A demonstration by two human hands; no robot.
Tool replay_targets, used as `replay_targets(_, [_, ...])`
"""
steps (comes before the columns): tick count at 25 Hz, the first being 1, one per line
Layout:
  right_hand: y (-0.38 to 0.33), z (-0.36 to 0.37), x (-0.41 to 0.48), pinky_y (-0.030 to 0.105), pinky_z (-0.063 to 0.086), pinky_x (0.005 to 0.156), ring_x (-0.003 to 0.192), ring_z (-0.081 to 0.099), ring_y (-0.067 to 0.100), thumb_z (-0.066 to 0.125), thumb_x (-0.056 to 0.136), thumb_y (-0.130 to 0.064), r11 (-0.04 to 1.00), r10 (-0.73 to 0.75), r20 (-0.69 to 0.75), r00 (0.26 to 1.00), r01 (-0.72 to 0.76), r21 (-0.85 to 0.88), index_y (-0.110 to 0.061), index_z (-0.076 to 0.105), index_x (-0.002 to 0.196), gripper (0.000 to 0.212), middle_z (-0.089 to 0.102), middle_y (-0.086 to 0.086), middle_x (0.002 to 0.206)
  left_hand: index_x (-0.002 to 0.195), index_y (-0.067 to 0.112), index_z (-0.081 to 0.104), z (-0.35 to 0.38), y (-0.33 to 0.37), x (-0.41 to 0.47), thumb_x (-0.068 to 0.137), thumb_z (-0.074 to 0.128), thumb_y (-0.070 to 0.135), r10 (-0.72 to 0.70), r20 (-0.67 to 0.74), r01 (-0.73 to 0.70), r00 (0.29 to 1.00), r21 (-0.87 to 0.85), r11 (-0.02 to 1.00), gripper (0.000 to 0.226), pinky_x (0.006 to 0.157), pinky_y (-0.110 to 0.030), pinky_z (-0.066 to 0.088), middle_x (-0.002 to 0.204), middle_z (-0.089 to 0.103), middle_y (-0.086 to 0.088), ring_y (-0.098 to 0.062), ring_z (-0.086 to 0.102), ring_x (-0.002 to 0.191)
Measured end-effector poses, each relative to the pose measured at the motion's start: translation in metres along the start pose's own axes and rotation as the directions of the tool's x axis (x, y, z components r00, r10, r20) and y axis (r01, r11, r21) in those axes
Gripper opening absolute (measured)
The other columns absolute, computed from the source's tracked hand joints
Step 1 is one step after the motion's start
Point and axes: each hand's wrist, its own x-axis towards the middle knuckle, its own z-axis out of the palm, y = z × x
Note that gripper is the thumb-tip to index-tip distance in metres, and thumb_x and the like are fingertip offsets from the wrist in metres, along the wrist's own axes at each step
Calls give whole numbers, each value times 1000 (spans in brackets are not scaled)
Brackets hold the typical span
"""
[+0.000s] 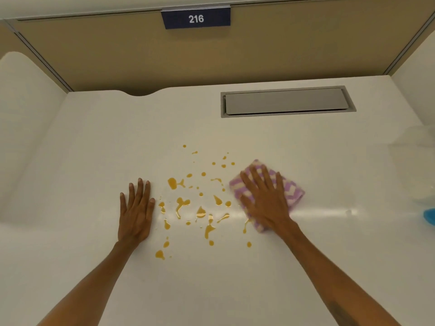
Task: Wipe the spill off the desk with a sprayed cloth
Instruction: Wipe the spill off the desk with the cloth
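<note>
An orange-yellow spill (200,203) lies in several drops and splashes across the middle of the white desk (94,142). My right hand (266,198) presses flat, fingers spread, on a folded purple-and-cream zigzag cloth (292,191) at the spill's right edge. My left hand (136,208) rests flat on the bare desk just left of the spill, holding nothing.
A grey cable-tray lid (286,101) is set into the desk at the back right. A tan partition with a "216" sign (195,18) closes the back. At the far right edge stands a blurry translucent bottle (423,161) with something blue (429,216) below it.
</note>
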Motion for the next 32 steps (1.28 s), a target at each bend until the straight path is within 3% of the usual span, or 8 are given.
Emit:
replay_targets(4, [41,-14,-48,65,6,116,151,15,29,33,93,-62,994,67,-11,998,-68,-89,-27,35,150,67,28,-4,160,159,27,0,-1,-1,0,102,4,47,-1,3,1,1000,-2,1000,61,125,-45,-5,167,-6,8,-14,-13,153])
replay_targets(10, [56,-8,72,68,13,113,147,14,41,20,91,-66,918,396,15,918,-396,26,-34,36,145,65,22,2,162,159,27,-1,4,-4,2,101,2,47,6,-16,-6,1000,20,1000,62,125,-45,-4,167,-8,8,-14,-12,153])
replay_targets(15, [-35,13,109,66,12,114,147,18,39,29,92,-64,956,288,-11,958,-287,56,-32,38,144,62,27,2,160,159,27,-2,7,-7,2,103,4,46,20,-18,-19,1000,15,1000,59,125,-43,-7,166,-9,9,-15,-12,153])
replay_targets(20, [-91,11,13,63,12,116,148,21,31,32,95,-60,997,73,-29,997,-73,15,-36,31,149,60,27,-3,161,159,24,-3,7,-9,0,106,12,40,27,5,-27,1000,27,999,57,124,-46,-6,167,-9,5,-19,-12,154])
replay_targets(22, [-79,6,-27,63,11,115,149,19,30,28,96,-61,994,94,-38,995,-96,-58,-37,26,151,61,26,-3,161,159,23,-3,5,-10,0,106,11,40,31,15,-31,999,21,999,58,124,-47,-6,167,-8,3,-20,-11,154])
replay_targets(25, [-45,-1,-47,63,6,116,149,16,37,24,94,-66,957,270,-26,963,-271,-106,-41,21,152,64,20,-1,163,159,22,-3,4,-10,0,105,5,42,27,12,-27,1000,25,999,59,124,-48,-4,167,-8,3,-20,-11,154])
replay_targets(28, [-19,1,-12,64,10,115,147,15,40,24,93,-67,911,408,-1,913,-407,-68,-41,22,151,64,19,1,163,159,23,-3,5,-10,3,101,-1,45,24,-6,-24,1000,25,999,62,124,-47,-5,167,-9,5,-19,-12,153])
replay_targets(32, [-9,11,76,67,13,114,146,16,42,20,93,-67,901,433,-10,901,-433,4,-36,30,149,65,21,5,162,159,24,-5,9,-10,4,101,-1,45,22,-33,-20,999,47,999,61,124,-46,-6,166,-11,8,-19,-13,153])
